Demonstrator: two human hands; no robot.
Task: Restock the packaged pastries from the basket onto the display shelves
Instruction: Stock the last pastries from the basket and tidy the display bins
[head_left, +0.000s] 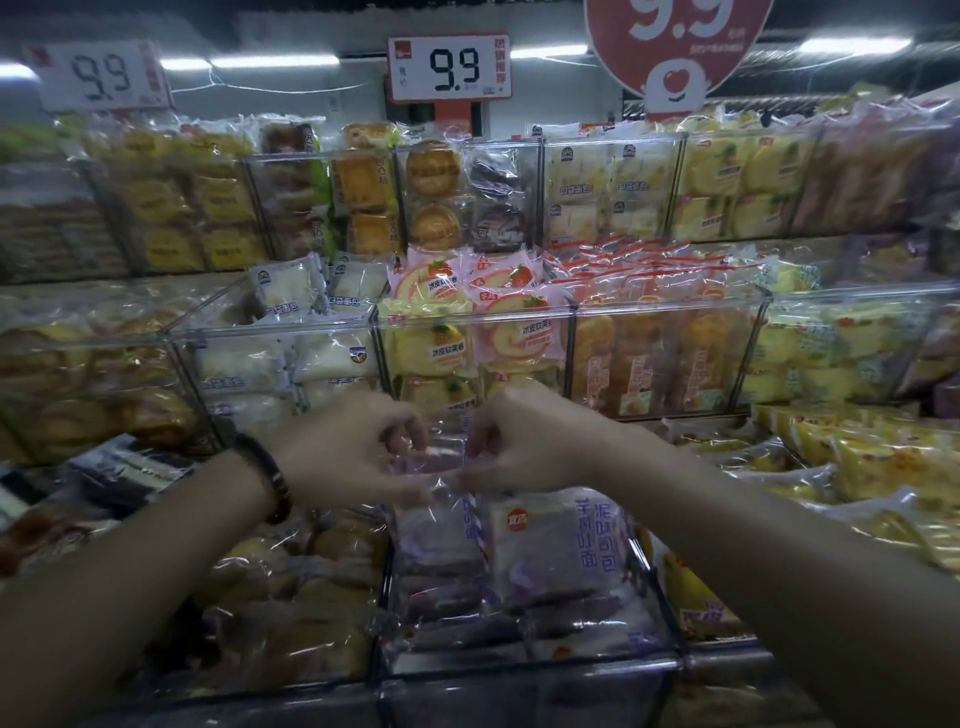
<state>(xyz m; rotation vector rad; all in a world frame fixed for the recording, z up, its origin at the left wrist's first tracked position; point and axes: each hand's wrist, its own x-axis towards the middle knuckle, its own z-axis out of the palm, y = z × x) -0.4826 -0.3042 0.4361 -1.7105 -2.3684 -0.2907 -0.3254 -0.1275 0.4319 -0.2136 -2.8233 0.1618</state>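
Both my hands meet over the lowest clear bin (530, 667) of purple taro toast packs (550, 551). My left hand (348, 452) pinches the left top edge of a clear-wrapped purple pack (441, 467), and my right hand (524, 447) pinches its right top edge. The pack stands upright at the back of that bin, its lower part among the other purple packs. A dark bracelet sits on my left wrist. No basket shows in the head view.
Tiered clear acrylic bins fill the shelves: white pocket breads (291, 358), strawberry and yellow roll cakes (467, 332), orange cakes (660, 353), brown buns (291, 597) at lower left, yellow packs (862, 457) at right. Price signs reading 9.9 (449, 67) hang above.
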